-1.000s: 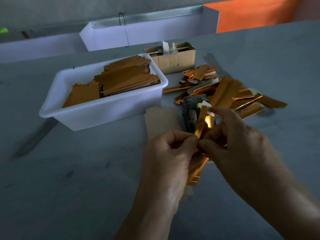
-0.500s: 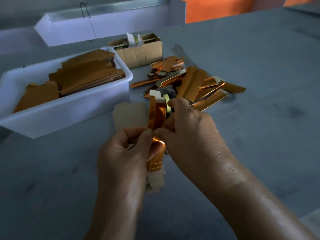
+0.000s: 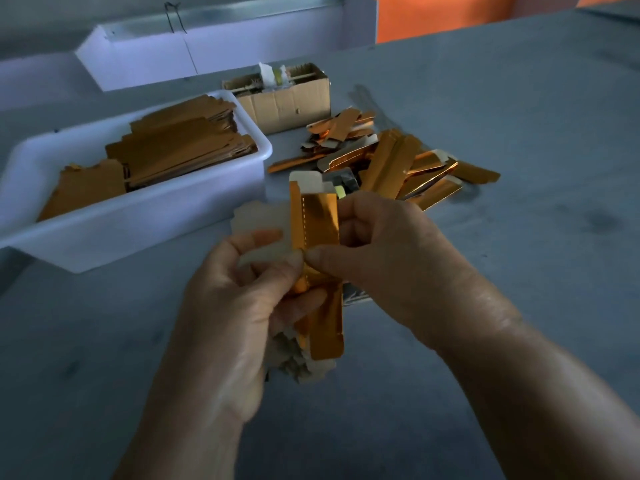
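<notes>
Since the earlier frame the gold carton blank [image 3: 317, 220] has turned flat-on, held upright above the middle of the surface [image 3: 519, 140]. Fingers of left hand [image 3: 239, 306] and right hand [image 3: 398, 268] pinch it mid-length; advise squeezing along the perforated crease, edges kept square.

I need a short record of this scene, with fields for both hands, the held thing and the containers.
left hand: pinches the gold carton at its middle
right hand: pinches the same spot
gold carton: flat, upright, above the table
white tub: left, holds stacked gold blanks
cardboard box: behind the tub
loose pile: gold cartons beyond the hands
</notes>
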### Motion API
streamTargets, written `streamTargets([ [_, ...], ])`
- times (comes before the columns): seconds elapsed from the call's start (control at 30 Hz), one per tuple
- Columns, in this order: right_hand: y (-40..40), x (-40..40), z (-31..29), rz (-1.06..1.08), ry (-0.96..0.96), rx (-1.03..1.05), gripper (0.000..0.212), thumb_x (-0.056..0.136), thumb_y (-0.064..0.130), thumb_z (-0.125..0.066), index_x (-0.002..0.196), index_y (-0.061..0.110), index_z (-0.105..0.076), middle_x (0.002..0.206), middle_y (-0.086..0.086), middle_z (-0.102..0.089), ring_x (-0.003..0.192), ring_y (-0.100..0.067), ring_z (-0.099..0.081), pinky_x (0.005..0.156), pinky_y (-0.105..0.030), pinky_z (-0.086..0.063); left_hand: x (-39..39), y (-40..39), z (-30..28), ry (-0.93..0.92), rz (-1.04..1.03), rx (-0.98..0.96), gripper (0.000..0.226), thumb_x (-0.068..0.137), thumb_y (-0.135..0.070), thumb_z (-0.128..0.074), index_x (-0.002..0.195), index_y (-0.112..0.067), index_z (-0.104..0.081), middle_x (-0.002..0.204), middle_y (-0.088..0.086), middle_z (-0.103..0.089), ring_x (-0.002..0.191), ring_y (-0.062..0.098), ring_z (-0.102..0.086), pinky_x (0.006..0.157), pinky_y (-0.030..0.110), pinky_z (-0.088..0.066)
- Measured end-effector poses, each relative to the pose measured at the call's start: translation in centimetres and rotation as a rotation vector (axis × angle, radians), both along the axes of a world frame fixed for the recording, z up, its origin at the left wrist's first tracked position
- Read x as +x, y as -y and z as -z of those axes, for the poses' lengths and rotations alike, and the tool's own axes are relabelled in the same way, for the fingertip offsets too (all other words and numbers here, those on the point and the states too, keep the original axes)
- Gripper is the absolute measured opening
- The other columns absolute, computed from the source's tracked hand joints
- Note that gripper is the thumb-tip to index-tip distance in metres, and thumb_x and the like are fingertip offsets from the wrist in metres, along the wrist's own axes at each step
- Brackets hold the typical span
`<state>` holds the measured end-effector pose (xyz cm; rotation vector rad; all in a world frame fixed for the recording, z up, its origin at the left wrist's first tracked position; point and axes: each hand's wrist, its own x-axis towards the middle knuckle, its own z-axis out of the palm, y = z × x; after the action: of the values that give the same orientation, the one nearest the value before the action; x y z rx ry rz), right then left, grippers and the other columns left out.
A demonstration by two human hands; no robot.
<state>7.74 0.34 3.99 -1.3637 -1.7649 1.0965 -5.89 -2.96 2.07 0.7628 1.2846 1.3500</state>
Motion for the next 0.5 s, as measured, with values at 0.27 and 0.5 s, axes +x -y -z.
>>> streamTargets([
  [0.27,-6.7,2.0,1.0,0.348,-0.696,-0.229,0.007,0.087,0.012,-0.064,0.093,0.013,-0.061,0.084,-0.005,-0.072,0.073,-0.014,-0.071,0.069,-0.027,-0.057,-5.7,-1.3,1.9,-0.889,-0.146,-0.059,0.026,0.076,-0.052,-0.070,0.082,-0.028,-0.067,0.075,-0.008,-0.072,0.076,0.012,-0.070,0.068,0.040,-0.056],
  [0.5,-12.2,5.6,2.8,0.680,-0.345,-0.296,0.016,0.089,0.024,-0.058,0.095,0.009,-0.058,0.085,-0.007,-0.058,0.066,-0.017,-0.055,0.055,-0.029,-0.045,-5.8,-2.5,5.0,-1.009,0.013,-0.262,0.041,0.077,-0.048,-0.071,0.094,-0.011,-0.070,0.090,0.005,-0.071,0.090,0.024,-0.065,0.076,0.033,-0.050],
])
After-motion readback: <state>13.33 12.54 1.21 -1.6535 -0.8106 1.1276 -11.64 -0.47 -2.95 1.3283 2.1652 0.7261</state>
